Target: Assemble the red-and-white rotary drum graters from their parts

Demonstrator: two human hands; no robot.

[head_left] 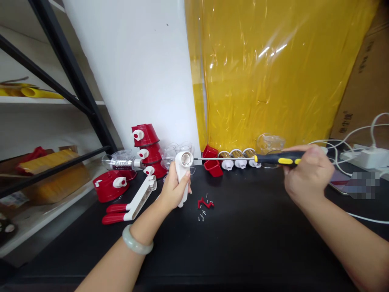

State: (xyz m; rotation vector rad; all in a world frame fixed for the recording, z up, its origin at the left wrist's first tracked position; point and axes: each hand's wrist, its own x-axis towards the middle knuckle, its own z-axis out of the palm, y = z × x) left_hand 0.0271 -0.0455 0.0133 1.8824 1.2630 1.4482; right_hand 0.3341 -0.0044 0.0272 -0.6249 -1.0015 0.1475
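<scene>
My left hand (pixel 174 184) is closed around a white plastic handle part (pixel 184 172), held up with its round socket end at the top. In my right hand (pixel 310 174) is a screwdriver (pixel 281 158) with a black and yellow grip. Its long shaft lies level and points left, the tip close to the round end of the white part; whether they touch I cannot tell. Below, small red plastic clips (pixel 206 203) and several loose screws (pixel 202 215) lie on the black table. White handles with red grips (pixel 133 209) rest left of my left hand.
Red bases (pixel 147 148) are stacked at the back left, with another red base (pixel 111 186) nearer. Several grater drums (pixel 240 158) line the wall beside red pushers (pixel 212 162). A phone (pixel 340 181) and white cables (pixel 334 154) lie right. A black-framed shelf (pixel 69 65) stands left.
</scene>
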